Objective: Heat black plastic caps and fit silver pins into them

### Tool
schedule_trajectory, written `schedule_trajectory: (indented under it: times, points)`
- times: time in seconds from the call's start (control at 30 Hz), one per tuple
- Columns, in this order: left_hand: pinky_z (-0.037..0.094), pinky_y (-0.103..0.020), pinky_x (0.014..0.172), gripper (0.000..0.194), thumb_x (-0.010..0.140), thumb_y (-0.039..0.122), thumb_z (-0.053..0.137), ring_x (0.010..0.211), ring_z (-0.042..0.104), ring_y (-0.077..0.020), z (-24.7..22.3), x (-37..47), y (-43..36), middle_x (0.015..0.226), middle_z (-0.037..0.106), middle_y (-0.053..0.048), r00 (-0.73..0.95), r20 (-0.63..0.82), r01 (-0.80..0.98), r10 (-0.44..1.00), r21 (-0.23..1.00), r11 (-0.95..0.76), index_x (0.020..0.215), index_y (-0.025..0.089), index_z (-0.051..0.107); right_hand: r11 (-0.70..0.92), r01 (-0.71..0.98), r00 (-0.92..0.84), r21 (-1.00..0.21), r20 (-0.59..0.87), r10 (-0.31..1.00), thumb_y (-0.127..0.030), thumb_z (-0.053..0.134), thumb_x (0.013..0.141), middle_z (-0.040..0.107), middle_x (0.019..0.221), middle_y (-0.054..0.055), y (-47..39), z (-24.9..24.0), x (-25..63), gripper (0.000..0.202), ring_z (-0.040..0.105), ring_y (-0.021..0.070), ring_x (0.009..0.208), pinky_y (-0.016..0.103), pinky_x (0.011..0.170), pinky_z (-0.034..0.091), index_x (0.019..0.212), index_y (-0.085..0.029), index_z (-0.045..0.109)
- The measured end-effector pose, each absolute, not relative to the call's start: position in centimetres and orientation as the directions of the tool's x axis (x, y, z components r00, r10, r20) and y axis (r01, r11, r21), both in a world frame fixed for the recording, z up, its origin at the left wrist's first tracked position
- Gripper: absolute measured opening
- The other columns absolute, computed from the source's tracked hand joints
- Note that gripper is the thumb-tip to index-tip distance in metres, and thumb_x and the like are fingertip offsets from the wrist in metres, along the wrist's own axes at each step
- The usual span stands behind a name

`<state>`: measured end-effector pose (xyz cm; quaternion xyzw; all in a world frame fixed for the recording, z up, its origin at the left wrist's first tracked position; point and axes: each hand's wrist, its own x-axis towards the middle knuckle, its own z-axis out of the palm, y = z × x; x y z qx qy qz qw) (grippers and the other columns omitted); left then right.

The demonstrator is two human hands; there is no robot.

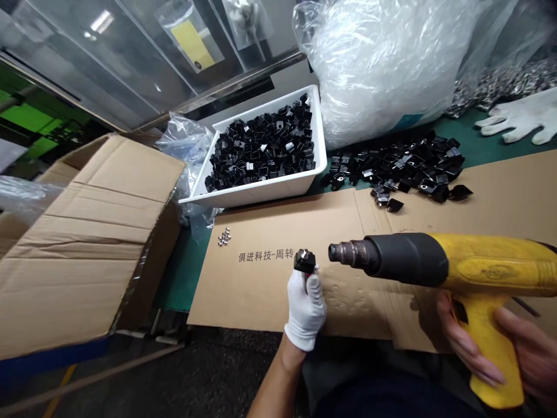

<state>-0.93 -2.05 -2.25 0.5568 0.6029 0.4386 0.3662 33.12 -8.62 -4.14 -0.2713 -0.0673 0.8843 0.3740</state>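
At the lower centre of the frame, the gloved left hand [304, 307] has its fingers closed round a small black part [304, 261], which looks light, stiff and slick, best pinched by its sides. The bare right hand [470, 348] wraps the grip of a yellow heat gun [491, 267] at lower right, probably bulkier and too hot to touch at its metal nozzle [350, 253]. Printed Chinese characters on the cardboard sheet [261, 296] read "俱进科技-周转"; the gun's badge is illegible.

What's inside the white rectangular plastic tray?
The white rectangular plastic tray holds a heap of small glossy black parts, a few showing silvery or pale faces. The pile covers the tray's floor, so whatever lies beneath the top layer cannot be seen.
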Motion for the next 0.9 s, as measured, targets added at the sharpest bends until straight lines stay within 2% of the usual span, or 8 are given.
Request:
schedule_trajectory:
  times: [0.1,0.17,0.23,0.37,0.53,0.7,0.9]
  points:
    - [0.049,-0.037,0.084,0.053,0.104,0.065,0.035,0.085,0.061,-0.0231,-2.7,-0.8,-1.8,0.090,0.063,-0.008,-0.103,0.256,0.498,0.961,0.850,-0.173,0.096,0.020,0.063,-0.697,-0.651,-0.535,-0.301,-0.470,0.703,-0.057,0.071,0.090,0.073,0.080,0.011,-8.3,-2.7,32.1,0.048,0.064,0.0144,0.050,0.023,0.049,0.052,0.117,-0.017,0.076]
    - [0.051,-0.039,0.086,0.055,0.106,0.062,0.031,0.085,0.064,-0.0240,-2.7,-0.7,-1.7,0.090,0.065,-0.009,-0.063,0.303,0.573,0.951,0.791,-0.214,0.093,0.019,0.064,-0.691,-0.655,-0.517,-0.306,-0.485,0.705,-0.058,0.072,0.089,0.074,0.077,0.011,-8.2,-2.0,31.7,0.050,0.064,0.0131,0.047,0.021,0.048,0.052,0.114,-0.015,0.077]
    - [0.053,-0.041,0.090,0.058,0.107,0.061,0.029,0.091,0.067,-0.0263,-2.8,-0.6,-1.5,0.095,0.068,-0.012,-0.040,0.335,0.630,0.942,0.740,-0.236,0.098,0.018,0.067,-0.701,-0.637,-0.517,-0.320,-0.498,0.697,-0.059,0.073,0.088,0.074,0.076,0.011,-8.1,-1.7,31.6,0.051,0.064,0.0125,0.045,0.020,0.048,0.052,0.113,-0.014,0.078]
    - [0.054,-0.043,0.096,0.059,0.108,0.058,0.028,0.103,0.070,-0.0289,-3.1,-0.6,-1.4,0.108,0.071,-0.017,-0.013,0.383,0.675,0.924,0.685,-0.275,0.116,0.015,0.068,-0.714,-0.618,-0.530,-0.330,-0.497,0.687,-0.060,0.074,0.087,0.074,0.076,0.011,-8.0,-1.7,31.6,0.053,0.063,0.0119,0.045,0.020,0.048,0.053,0.113,-0.014,0.077]
    - [0.054,-0.041,0.096,0.055,0.109,0.054,0.030,0.098,0.070,-0.0276,-3.8,-0.9,-1.4,0.102,0.072,-0.015,0.007,0.416,0.679,0.909,0.665,-0.310,0.113,0.015,0.070,-0.701,-0.636,-0.544,-0.321,-0.458,0.703,-0.058,0.072,0.090,0.074,0.077,0.010,-7.9,-1.8,31.6,0.049,0.063,0.0114,0.046,0.020,0.049,0.053,0.114,-0.016,0.076]
    - [0.051,-0.043,0.103,0.057,0.109,0.055,0.031,0.110,0.070,-0.0295,-4.0,-1.0,-1.3,0.113,0.074,-0.017,0.020,0.449,0.697,0.893,0.634,-0.334,0.119,0.015,0.070,-0.703,-0.622,-0.550,-0.346,-0.446,0.706,-0.058,0.070,0.091,0.074,0.078,0.010,-7.9,-2.0,31.6,0.050,0.063,0.0114,0.046,0.020,0.049,0.053,0.116,-0.015,0.075]
    - [0.056,-0.042,0.092,0.058,0.109,0.054,0.029,0.098,0.070,-0.0274,-3.6,-0.7,-1.3,0.104,0.073,-0.016,0.015,0.419,0.665,0.908,0.674,-0.322,0.115,0.014,0.070,-0.700,-0.617,-0.538,-0.361,-0.456,0.709,-0.060,0.069,0.091,0.073,0.078,0.009,-7.9,-2.0,31.7,0.051,0.062,0.0115,0.045,0.020,0.047,0.052,0.116,-0.015,0.075]
